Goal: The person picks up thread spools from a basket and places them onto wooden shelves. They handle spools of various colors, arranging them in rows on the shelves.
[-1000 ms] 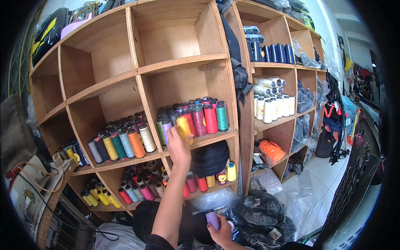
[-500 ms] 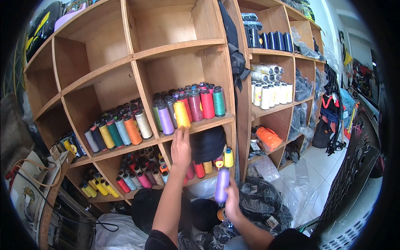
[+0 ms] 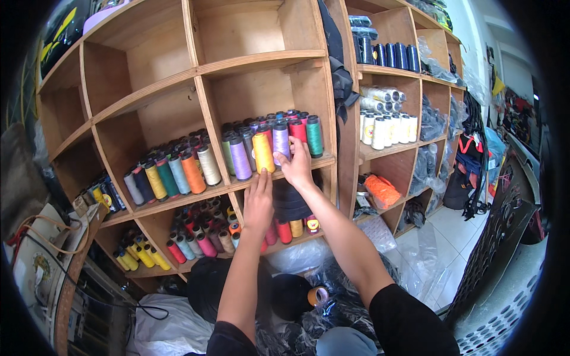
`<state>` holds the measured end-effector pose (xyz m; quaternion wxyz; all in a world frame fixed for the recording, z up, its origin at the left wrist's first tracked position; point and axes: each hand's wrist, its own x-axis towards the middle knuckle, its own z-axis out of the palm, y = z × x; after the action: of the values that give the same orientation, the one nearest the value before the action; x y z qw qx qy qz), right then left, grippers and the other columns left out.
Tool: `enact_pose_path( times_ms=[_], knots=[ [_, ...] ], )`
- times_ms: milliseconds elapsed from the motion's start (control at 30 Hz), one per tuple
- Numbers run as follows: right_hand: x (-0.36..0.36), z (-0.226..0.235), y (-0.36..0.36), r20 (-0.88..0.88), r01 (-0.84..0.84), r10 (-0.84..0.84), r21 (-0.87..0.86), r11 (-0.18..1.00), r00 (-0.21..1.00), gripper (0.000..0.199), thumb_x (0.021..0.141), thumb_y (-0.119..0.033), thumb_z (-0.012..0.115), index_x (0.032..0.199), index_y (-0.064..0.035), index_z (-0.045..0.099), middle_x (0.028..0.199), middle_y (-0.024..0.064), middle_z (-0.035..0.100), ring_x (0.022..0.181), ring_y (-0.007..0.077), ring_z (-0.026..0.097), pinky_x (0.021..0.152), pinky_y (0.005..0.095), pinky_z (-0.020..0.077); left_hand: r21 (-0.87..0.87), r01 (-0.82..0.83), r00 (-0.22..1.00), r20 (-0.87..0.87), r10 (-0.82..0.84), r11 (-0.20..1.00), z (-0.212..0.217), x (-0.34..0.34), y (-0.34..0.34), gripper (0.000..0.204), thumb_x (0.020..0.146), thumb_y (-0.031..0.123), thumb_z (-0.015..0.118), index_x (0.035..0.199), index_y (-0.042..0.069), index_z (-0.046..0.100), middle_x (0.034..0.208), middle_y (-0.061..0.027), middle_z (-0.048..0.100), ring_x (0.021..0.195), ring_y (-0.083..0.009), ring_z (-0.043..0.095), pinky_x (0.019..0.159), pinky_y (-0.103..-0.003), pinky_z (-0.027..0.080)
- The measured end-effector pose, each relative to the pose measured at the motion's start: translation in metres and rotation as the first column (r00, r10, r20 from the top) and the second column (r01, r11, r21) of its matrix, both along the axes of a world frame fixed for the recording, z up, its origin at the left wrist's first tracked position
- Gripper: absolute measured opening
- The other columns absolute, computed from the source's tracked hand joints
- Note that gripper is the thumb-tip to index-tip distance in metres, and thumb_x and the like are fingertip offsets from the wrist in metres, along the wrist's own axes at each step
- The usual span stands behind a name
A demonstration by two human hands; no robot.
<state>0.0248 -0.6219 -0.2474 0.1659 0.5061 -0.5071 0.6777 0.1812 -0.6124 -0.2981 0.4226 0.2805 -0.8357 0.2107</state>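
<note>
My right hand (image 3: pixel 298 167) grips a light purple thread spool (image 3: pixel 281 139) with thumb and fingers, upright at the front of the middle shelf compartment. Just left of it, a yellow thread spool (image 3: pixel 262 151) leans slightly at the shelf edge. The stretched fingertips of my left hand (image 3: pixel 259 200) touch the yellow spool's base from below; the hand is not wrapped round it. Another purple spool (image 3: pixel 240 159) stands to the left, and a green spool (image 3: pixel 314 137) at the right end of the row. Spools farther back are partly hidden.
The wooden shelf unit (image 3: pixel 142 76) holds several rows of coloured spools. Below my hands is a dark rounded bundle (image 3: pixel 291 202). White cones (image 3: pixel 386 132) stand on the right shelving. Black plastic-wrapped goods and an orange roll (image 3: pixel 317 296) lie below; a perforated grey chair (image 3: pixel 504 302) is at the right.
My right hand has moved up and left, bringing the purple spool from low over the wrapped goods to the shelf row beside the yellow spool. My left hand stays at the yellow spool's base.
</note>
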Motion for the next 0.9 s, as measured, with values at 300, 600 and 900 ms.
enact_pose_path(
  times_ms=[300, 600, 900],
  knots=[
    [-0.003, -0.005, 0.010, 0.019, -0.047, 0.043, 0.224, 0.973, 0.999, 0.055, 0.079, -0.029, 0.081, 0.113, 0.0043, 0.054, 0.110, 0.0264, 0.058, 0.102, 0.0427, 0.058, 0.091, 0.0481, 0.0472, 0.146, 0.115, 0.992, -0.068, -0.106, 0.983, 0.009, 0.005, 0.011, 0.073, 0.071, -0.012, 0.058, 0.141, -0.007, 0.041, 0.148, -0.0207, 0.041, 0.134, -0.0376, 0.043, 0.107, -0.045, 0.042],
    [0.005, -0.016, 0.006, -0.107, 0.064, -0.047, 0.159, 0.985, 0.993, 0.062, 0.086, -0.029, 0.071, 0.121, 0.0128, 0.044, 0.117, 0.0348, 0.048, 0.111, 0.0485, 0.050, 0.099, 0.0499, 0.0413, 0.205, 0.230, 0.965, -0.173, -0.196, 0.951, 0.001, 0.023, 0.033, 0.068, 0.074, -0.007, 0.056, 0.140, -0.007, 0.041, 0.144, -0.0211, 0.044, 0.129, -0.0386, 0.045, 0.109, -0.047, 0.037],
    [0.007, -0.032, 0.005, -0.135, 0.122, -0.100, 0.170, 0.978, 0.986, 0.067, 0.082, -0.022, 0.069, 0.129, 0.0118, 0.036, 0.124, 0.0344, 0.043, 0.118, 0.0490, 0.044, 0.105, 0.0510, 0.0366, 0.216, 0.370, 0.918, -0.232, -0.321, 0.904, -0.039, 0.043, 0.058, 0.051, 0.077, -0.004, 0.058, 0.128, -0.004, 0.051, 0.131, -0.0226, 0.053, 0.122, -0.0394, 0.050, 0.106, -0.047, 0.040]
  ],
)
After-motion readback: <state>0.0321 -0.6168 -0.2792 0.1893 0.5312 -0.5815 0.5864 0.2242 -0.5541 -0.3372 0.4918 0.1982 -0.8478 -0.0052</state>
